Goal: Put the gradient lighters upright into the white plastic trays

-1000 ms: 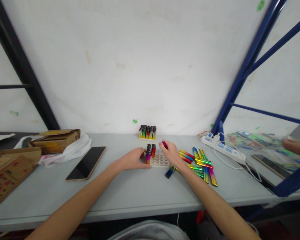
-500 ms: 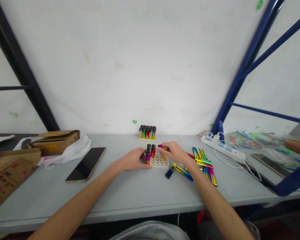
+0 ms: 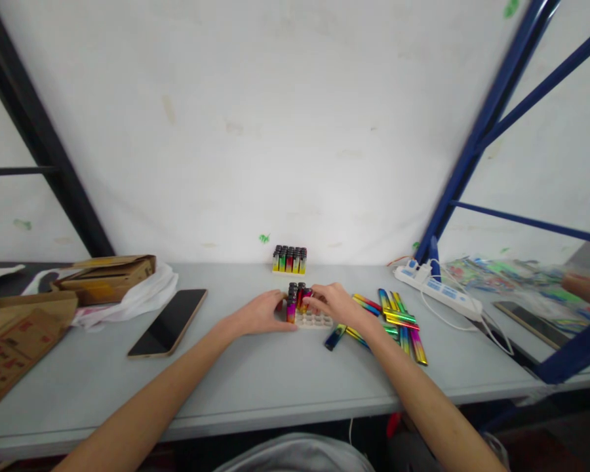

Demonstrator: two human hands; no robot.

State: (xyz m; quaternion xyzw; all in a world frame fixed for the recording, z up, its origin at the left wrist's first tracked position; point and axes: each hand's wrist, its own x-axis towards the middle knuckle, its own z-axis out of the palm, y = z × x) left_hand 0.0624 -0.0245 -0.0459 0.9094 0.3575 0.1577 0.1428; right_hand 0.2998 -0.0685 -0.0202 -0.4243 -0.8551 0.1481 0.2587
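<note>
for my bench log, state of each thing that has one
near tray, partly filled
far lighters, upright, packed together
loose lighters, lying crisscrossed
left hand, cupped around near tray's end
right hand, fingertips at a lighter
left phone, screen dark
power strip, something plugged in
white bag, crumpled

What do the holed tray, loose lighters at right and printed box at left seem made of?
Holed tray: probably moulded plastic, matte; pale with a regular grid of holes.
Loose lighters: glossy, metallic; bright highlights suggest foil or coating, body material unclear.
Printed box: likely cardboard, matte brown with folded flaps.
</note>
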